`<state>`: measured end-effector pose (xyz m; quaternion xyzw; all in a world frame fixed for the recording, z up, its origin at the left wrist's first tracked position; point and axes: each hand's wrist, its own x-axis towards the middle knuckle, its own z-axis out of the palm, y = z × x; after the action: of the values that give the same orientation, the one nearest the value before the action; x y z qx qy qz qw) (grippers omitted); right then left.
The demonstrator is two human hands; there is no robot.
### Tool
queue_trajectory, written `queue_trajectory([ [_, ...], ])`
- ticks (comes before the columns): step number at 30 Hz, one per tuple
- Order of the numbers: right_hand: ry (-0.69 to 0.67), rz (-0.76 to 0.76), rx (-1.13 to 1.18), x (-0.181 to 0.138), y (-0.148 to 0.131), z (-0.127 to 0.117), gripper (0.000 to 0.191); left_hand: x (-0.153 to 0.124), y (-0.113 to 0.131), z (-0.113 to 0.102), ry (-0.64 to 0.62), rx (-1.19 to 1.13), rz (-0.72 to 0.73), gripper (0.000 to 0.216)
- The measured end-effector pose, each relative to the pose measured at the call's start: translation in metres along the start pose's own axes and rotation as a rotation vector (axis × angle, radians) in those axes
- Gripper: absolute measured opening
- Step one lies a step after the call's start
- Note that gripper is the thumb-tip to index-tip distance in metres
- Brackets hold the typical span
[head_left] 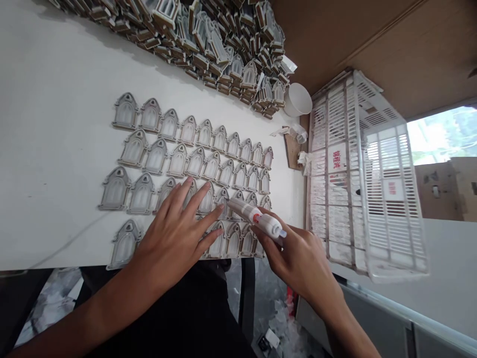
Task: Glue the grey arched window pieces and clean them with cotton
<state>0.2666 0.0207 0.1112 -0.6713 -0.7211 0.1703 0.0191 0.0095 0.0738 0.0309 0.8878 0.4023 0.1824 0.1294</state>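
My right hand (294, 248) is wrapped round a white glue gun (248, 211) with a red-orange mark on its body. A pale stub sticks out of the gun's rear, and its nozzle points left at a small arched, window-shaped piece (222, 201) in the third row. My left hand (177, 228) lies with fingers spread over the lower rows, fingertips near or on several pieces; the exact contact is unclear. Similar grey-white arched pieces (149, 115) with pointed tops lie flat in rows on the white table, some covered by my hands.
A large heap of arched pieces (219, 44) is piled along the far side of the table (55, 124). To its right stand a white cup (298, 99) and a brown scrap (293, 149). A white slatted plastic basket (335, 219) is at the right, beside cardboard (316, 40).
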Motion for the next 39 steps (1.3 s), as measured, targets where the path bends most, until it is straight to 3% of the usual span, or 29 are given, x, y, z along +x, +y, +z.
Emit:
queue_trajectory([
  [3,0.073,-0.050,-0.167,0.000,-0.001,-0.007,0.048,0.000,0.000,0.001,0.007,-0.002,-0.011,0.040],
  [6,0.137,-0.006,-0.197,-0.001,0.004,-0.012,0.046,0.000,0.001,0.001,0.019,-0.010,-0.022,0.039],
  [9,0.106,0.092,-0.001,-0.004,0.010,-0.015,0.037,0.001,0.000,0.000,0.012,-0.027,-0.022,0.039],
  [13,-0.013,0.249,0.266,-0.010,0.015,-0.011,0.057,0.002,-0.003,-0.001,-0.009,-0.065,-0.036,0.037],
  [21,-0.220,0.398,0.679,-0.024,0.021,0.008,0.059,0.002,-0.007,0.000,-0.025,-0.095,-0.034,0.040],
  [39,-0.237,0.353,0.676,-0.023,0.020,0.023,0.059,-0.001,-0.009,0.001,-0.042,-0.152,-0.067,0.040],
])
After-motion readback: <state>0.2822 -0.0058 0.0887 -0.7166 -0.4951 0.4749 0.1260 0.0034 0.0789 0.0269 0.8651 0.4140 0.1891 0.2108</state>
